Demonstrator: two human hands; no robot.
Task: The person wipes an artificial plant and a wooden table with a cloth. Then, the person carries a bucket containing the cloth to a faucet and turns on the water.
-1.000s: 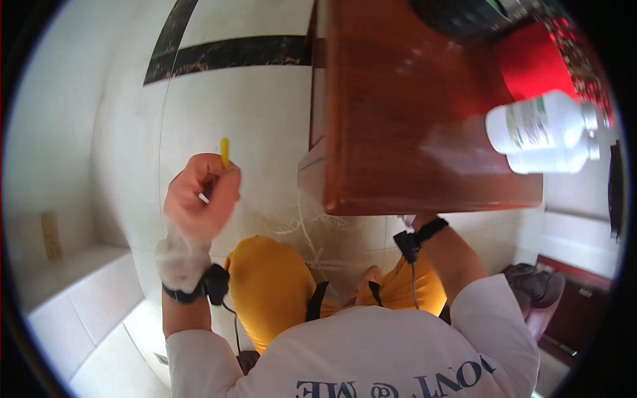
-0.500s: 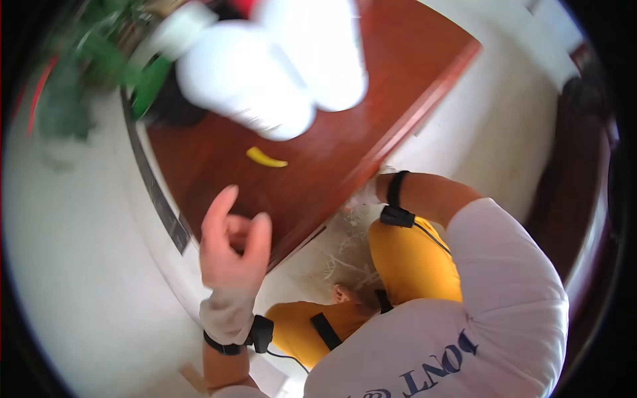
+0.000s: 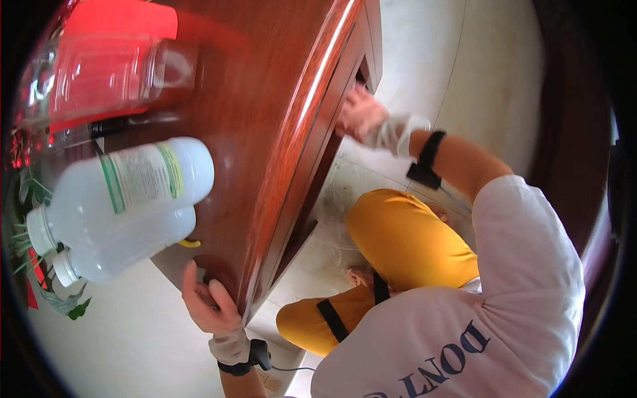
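Observation:
My right hand (image 3: pixel 361 116) is at the dark red wooden table's front side (image 3: pixel 325 139), by a dark gap in it. Its fingers are blurred, and I cannot tell whether they grip the wood. My left hand (image 3: pixel 211 302) is at the near left corner of the table, palm partly turned in. Its index finger and thumb are apart, with nothing visible between them. Just beyond its fingertips lies a small curved yellow piece (image 3: pixel 190 243). Pale gloves or cuffs and black straps cover both wrists.
Two white plastic bottles (image 3: pixel 136 176) with capped ends stand side by side on the tabletop (image 3: pixel 245 86). Behind them are a clear plastic container (image 3: pixel 99 73), a red sheet (image 3: pixel 126 18) and a leafy plant (image 3: pixel 63 302). Yellow-trousered legs (image 3: pixel 405 239) are below the table.
The view has swung right, shifting the bottles left. My right hand has come up from below the table edge to its front side. My left hand remains near the corner, fingers apart.

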